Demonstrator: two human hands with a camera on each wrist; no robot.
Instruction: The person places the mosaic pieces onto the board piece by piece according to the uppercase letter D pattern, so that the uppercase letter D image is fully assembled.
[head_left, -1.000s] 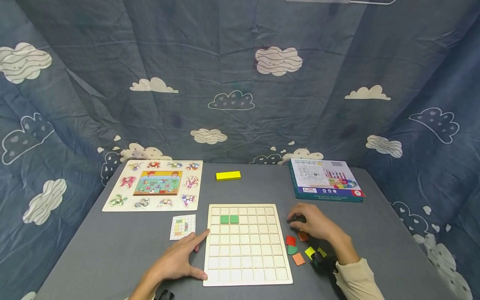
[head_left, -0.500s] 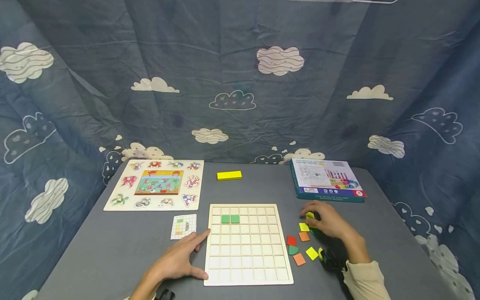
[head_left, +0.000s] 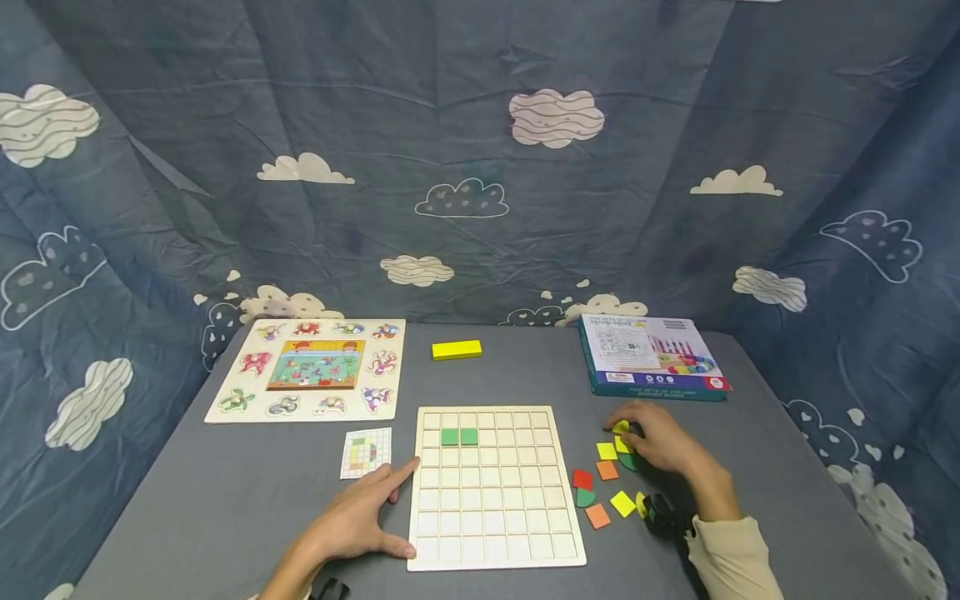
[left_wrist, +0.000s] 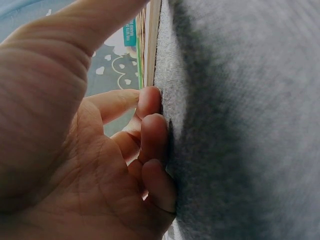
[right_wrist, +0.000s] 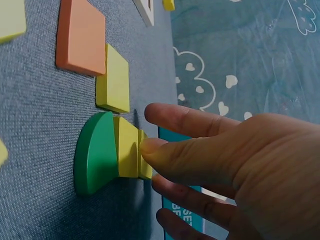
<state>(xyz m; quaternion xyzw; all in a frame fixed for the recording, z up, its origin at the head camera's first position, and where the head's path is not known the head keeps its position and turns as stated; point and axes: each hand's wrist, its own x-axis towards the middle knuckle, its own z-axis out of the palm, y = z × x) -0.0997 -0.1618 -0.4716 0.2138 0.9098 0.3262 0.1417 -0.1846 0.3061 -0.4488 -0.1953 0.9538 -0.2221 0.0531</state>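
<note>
A pale wooden grid board lies on the table with two green square tiles in its second row. My left hand rests at the board's left side, index finger and thumb spread against its edge. Right of the board, my right hand reaches over small coloured tiles. Its thumb is at a far yellow piece; the other fingers are extended beyond. Beside that piece are a yellow square tile and a green rounded tile. Another yellow tile and an orange tile lie near.
Closer in lie a red tile, a green rounded tile, an orange tile and a yellow tile. A pattern card, picture puzzle, yellow block and game box lie around the board.
My right hand has moved right, away from the board, and then a little further back. Yellow tiles and a green rounded tile under it now show. The left hand has stayed put.
</note>
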